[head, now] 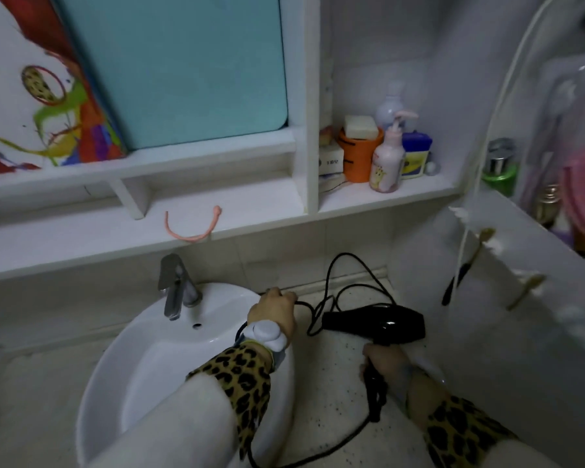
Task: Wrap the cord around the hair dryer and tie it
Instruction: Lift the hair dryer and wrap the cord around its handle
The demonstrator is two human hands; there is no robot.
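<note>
The black hair dryer (379, 323) is held over the speckled counter, its barrel pointing left. My right hand (384, 361) grips its handle from below. The black cord (347, 280) loops up behind the dryer, then runs left to my left hand (275, 314), which holds it at the basin's edge. Another stretch of cord trails down from the handle and curves along the counter toward the bottom of the view. A pink hair tie (193, 228) lies on the white shelf above the tap.
A white basin (142, 359) with a chrome tap (176, 285) fills the left. Bottles and an orange cup (358, 153) crowd the shelf niche. Toothbrushes (466, 265) hang on the right wall beside a white hose (477, 184).
</note>
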